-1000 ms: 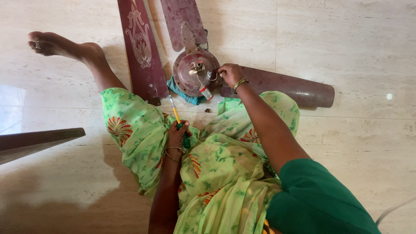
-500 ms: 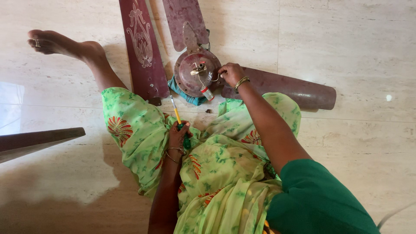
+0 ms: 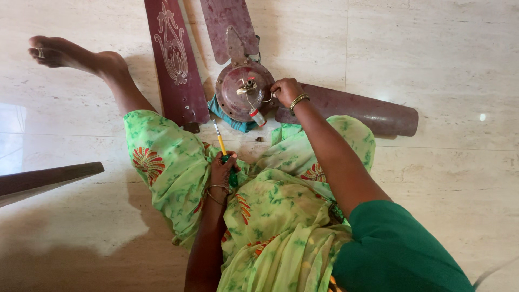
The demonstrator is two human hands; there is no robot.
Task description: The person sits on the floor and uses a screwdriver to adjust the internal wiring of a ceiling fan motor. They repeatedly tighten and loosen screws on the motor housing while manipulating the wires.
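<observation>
so the ceiling fan [image 3: 244, 97] is lying on the marble floor [image 3: 432, 54] on the far side of the person's lap, motor hub up, with a teal cloth [image 3: 227, 118] tucked under its near edge. one maroon blade [image 3: 351, 111] sticks out to the right and another blade [image 3: 230, 24] runs off the far edge of the shot, both at the hub. a third decorated blade [image 3: 175, 59] lies loose just left of the hub, not attached as far as i can tell. so i'd say this job is somewhere in the middle, blade work only partly done.

right hand [image 3: 285, 91] is curled against the right rim of the hub, fingers pinched in around a thin wire there, though i can't tell exactly what it's gripping. left hand [image 3: 223, 168] is closed round the green handle of a screwdriver [image 3: 221, 147] resting in the lap, yellow shaft pointing toward the fan but not touching it. small red and white cylinder [image 3: 258, 117] dangles by the hub's near edge. a dark plank [image 3: 43, 181] pokes in at far left.
</observation>
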